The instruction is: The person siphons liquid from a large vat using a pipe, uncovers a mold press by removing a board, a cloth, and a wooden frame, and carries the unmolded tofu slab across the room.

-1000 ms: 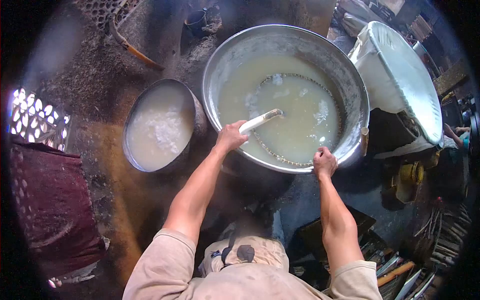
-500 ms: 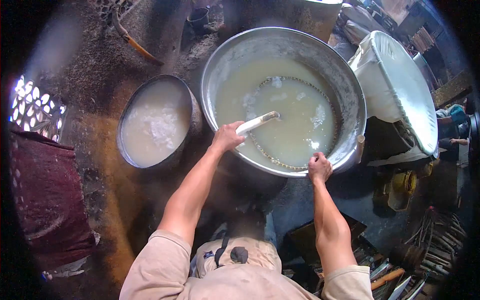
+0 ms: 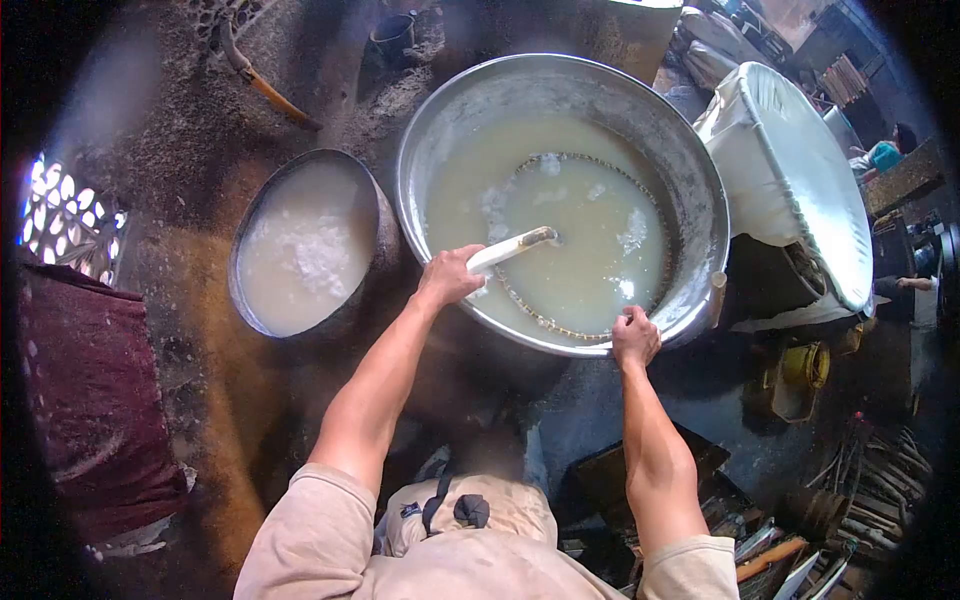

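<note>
Grimy floor (image 3: 228, 440) surrounded the big metal basin (image 3: 560, 84), and a smaller tub (image 3: 388, 235) of whitish liquid stood beside it. Closed firmly around a white rod (image 3: 508, 249), the left hand (image 3: 448, 275) kept its far end at the basin's cloudy liquid (image 3: 590, 265), inside a thin ring (image 3: 562, 330). Curled at the near rim, the right hand (image 3: 636, 338) perhaps pinched that ring; I couldn't tell. Working the liquid seemed the step in hand, and the next move called for steady control of the rod.

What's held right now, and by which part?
Left hand: white stick, by its near end. Right hand: at the tub rim; hold can't be told.
</note>
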A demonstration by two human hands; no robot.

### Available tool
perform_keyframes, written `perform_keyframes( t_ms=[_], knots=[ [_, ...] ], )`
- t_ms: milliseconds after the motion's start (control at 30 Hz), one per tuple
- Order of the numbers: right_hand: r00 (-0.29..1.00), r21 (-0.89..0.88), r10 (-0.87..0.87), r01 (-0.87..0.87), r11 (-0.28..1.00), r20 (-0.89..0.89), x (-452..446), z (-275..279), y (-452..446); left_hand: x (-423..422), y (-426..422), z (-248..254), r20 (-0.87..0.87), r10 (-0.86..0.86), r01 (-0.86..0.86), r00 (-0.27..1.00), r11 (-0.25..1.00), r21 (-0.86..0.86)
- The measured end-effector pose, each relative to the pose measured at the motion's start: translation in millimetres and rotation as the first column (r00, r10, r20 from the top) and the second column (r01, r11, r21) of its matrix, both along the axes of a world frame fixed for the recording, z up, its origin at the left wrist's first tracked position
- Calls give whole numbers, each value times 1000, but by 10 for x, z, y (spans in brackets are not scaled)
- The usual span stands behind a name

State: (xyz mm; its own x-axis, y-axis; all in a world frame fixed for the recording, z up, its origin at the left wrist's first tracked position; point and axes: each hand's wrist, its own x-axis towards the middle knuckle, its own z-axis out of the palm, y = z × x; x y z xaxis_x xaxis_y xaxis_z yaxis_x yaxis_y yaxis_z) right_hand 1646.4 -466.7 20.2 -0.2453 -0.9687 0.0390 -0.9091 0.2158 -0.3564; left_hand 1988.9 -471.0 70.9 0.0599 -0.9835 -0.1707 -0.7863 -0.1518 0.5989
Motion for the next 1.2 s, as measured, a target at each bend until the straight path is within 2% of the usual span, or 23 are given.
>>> perform_keyframes(
  t_ms=[500, 567, 633, 700, 800, 900, 933, 1000, 1100, 1133, 1167, 1200],
  knots=[
    [1000, -27, 1, 0, 1000, 21, 21, 16, -27, 15, -41, -137, -7, 26, -26, 1000, 999, 19],
    [1000, -32, -5, 5, 999, 10, 27, 23, 23, -106, -22, -164, -161, 27, -31, 987, 999, -24],
    [1000, -2, -20, 20, 1000, 10, 37, 60, 13, -282, -14, -206, -325, 36, -2, 945, 994, 105],
    [999, -16, -27, 28, 999, 22, 42, 52, 9, -533, 8, -407, -378, 88, -74, 922, 996, 51],
    [1000, -24, -23, 24, 999, 17, 29, 70, 22, -854, 106, -320, -377, 112, -90, 919, 993, 74],
    [999, -28, -10, 11, 1000, 34, 43, 64, 30, -1044, 141, -265, -526, 213, -99, 823, 966, 238],
    [1000, -31, -8, 9, 999, 30, 42, 51, 31, -1098, 148, -342, -528, 218, -103, 821, 966, 239],
    [1000, -39, -1, 2, 999, 20, 33, 41, 13, -1222, 140, -547, -646, 204, -85, 735, 974, 211],
    [999, -42, 12, -11, 999, 30, 14, -2, 18, -1479, 203, -440, -704, 201, -80, 681, 976, 202],
    [1000, -43, 9, -8, 999, 27, 13, -19, 16, -1598, 198, -589, -716, 194, -113, 671, 981, 160],
    [1000, -43, 6, -5, 999, 24, 12, -14, 11, -1681, 235, -401, -717, 268, -109, 644, 959, 261],
    [1000, -44, 11, -10, 999, 16, 24, -1, 15, -1776, 216, -620, -720, 207, -119, 663, 978, 172]
  ],
)
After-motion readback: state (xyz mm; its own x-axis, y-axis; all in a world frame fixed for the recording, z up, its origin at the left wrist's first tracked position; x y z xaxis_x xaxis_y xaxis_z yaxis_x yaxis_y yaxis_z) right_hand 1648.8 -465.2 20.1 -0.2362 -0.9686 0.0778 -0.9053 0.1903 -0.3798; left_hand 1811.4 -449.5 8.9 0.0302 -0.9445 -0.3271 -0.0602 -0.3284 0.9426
